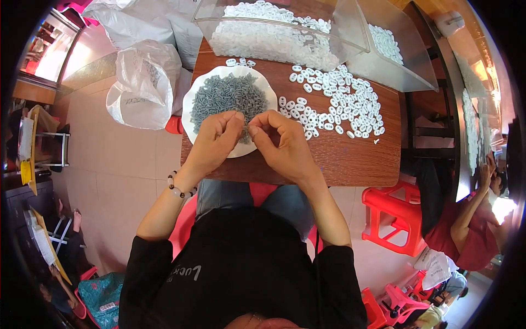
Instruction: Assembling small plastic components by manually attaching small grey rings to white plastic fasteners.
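A white scallop-edged plate stands on the brown wooden table, heaped with small grey-blue pieces that look like tiny springs or screws. Over its near edge my left hand and my right hand are brought close together. The thumb and forefinger of each are pinched, and whatever lies between them is too small to make out. To the right of the plate, many white oval pieces with two holes each are spread on the tabletop. A few more white ovals lie behind the plate.
A clear bin full of white pieces stands at the back, with a second bin beside it. White sacks sit on the floor at left. A red stool is right of the table. Another person works at far right.
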Available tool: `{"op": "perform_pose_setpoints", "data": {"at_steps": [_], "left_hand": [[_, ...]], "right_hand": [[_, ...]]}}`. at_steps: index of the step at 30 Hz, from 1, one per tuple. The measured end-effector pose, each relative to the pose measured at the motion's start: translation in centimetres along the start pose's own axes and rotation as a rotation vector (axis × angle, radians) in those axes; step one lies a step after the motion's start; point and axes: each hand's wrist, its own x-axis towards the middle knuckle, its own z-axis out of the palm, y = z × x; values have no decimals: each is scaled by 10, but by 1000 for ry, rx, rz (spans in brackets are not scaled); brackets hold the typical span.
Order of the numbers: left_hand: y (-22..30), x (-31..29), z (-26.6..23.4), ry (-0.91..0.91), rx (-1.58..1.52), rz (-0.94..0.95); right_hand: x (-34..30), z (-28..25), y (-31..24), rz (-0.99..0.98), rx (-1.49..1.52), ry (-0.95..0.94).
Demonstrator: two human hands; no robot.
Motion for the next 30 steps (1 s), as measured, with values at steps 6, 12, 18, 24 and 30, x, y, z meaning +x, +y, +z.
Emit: {"op": "perform_pose_setpoints", "data": {"at_steps": [6, 12, 18, 24, 30], "left_hand": [[4, -4, 3, 141, 245, 250], [7, -8, 6, 189, 459, 547], [8, -7, 8, 195, 469, 551], [0, -14, 24, 216, 423, 504], [-1, -22, 45, 92, -144, 105]], "right_hand": [[3, -5, 1, 60, 65, 7], [5, -5, 5, 76, 101, 9], [3, -4, 1, 81, 111, -13], [-15, -10, 5, 107, 37, 3], [-49, -27, -6, 181, 193, 177]]}}
